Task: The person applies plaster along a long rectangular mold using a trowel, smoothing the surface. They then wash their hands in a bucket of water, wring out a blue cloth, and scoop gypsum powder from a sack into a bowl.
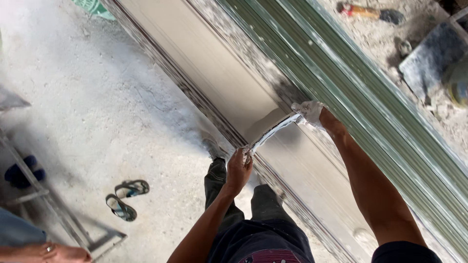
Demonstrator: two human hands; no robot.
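Head view looks straight down on a person standing over a long pale panel (209, 63) that runs diagonally across the floor (97, 97). Both bare arms reach forward from the bottom of the frame. The left hand (239, 168) sits at the panel's near edge, wrist bent slightly, its fingers (245, 155) curled shut on one end of a thin white strip (273, 131). The right arm stretches further out and up across the panel, elbow nearly straight; the right hand (309, 111) is dusted white, and its fingers (301, 107) are closed on the strip's other end.

Between the two sets of fingers the strip spans the panel's width in a shallow curve, whitish and ragged along its edges, looking like a film or tape lifting off the surface. Beyond it the panel looks matte and creamy; on the near side it looks greyer and glossier.

Just past the right fingers lie long green ribbed lengths (370, 97), parallel to the panel. Well to the left of the left fingers, a pair of sandals (126, 197) lies on the dusty floor, near a metal frame (58, 209). Another person's hand (63, 253) shows at the bottom left corner.
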